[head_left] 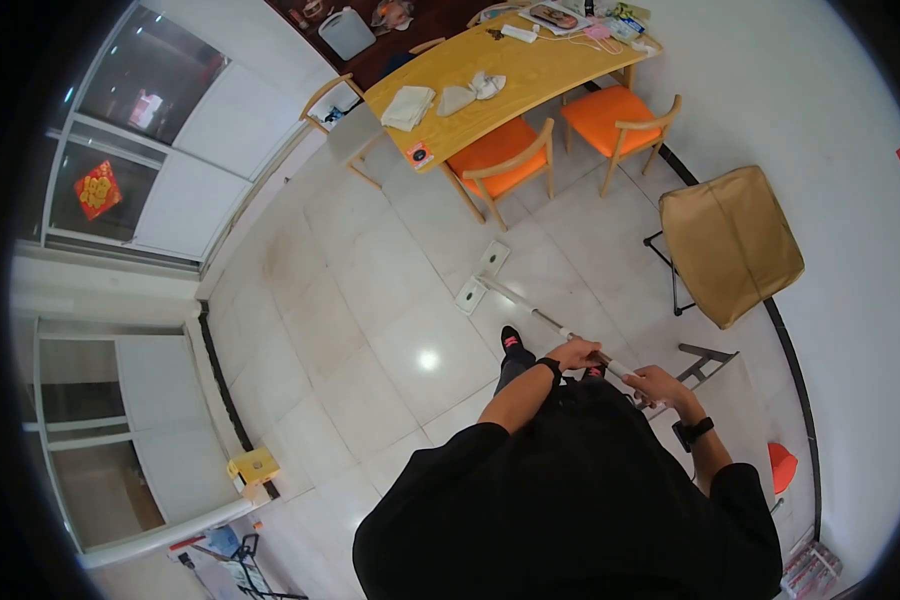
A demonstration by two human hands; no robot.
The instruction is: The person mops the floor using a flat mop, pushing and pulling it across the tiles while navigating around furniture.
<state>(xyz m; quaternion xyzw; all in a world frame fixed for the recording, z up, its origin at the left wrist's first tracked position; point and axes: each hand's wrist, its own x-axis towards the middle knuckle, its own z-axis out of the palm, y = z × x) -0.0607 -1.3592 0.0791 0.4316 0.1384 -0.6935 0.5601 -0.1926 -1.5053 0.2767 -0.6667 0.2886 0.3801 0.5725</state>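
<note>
A flat mop (515,297) slants from my hands down to the tiled floor (370,320), its pale rectangular head (482,277) lying on the tiles ahead of my feet. My left hand (574,354) is closed around the white and silver handle. Further up the same handle, near its end, my right hand (660,385) is wrapped round it too. A dark shoe with pink laces (511,338) shows just past my left forearm. My torso hides part of the other shoe.
Ahead stands a wooden table (470,65) with cloths on it, flanked by orange-seated chairs (505,155). A tan covered folding item (732,245) stands by the right wall, near a grey metal frame (705,360). A yellow box (254,466) sits at the left.
</note>
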